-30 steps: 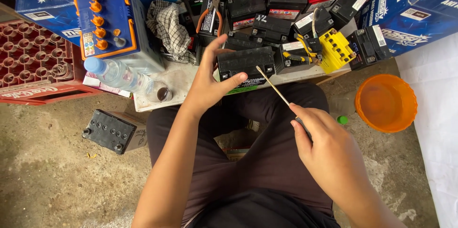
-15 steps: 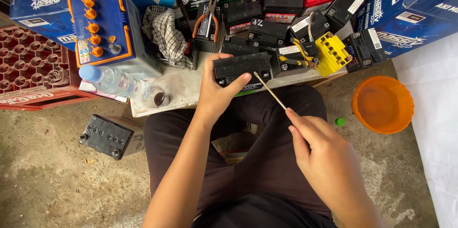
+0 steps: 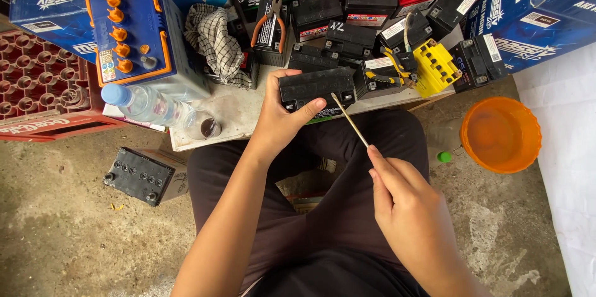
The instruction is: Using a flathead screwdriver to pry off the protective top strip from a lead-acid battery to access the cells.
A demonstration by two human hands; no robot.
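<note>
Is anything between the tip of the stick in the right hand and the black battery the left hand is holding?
Nothing visible. The stick runs up from the right hand over the lap, and its tip sits at the front edge of the black battery, beside the left hand thumb. Whether the tip touches the battery cannot be told.

Both forearms are bare from the elbow down, with no sleeve, watch, bracelet or ring on the left hand (image 3: 280, 124) or the right hand (image 3: 406, 205). The nails are short and unpainted. The legs are covered by dark brownish-black trousers (image 3: 347, 210) of soft, plain cloth, creased over the thighs.
</note>
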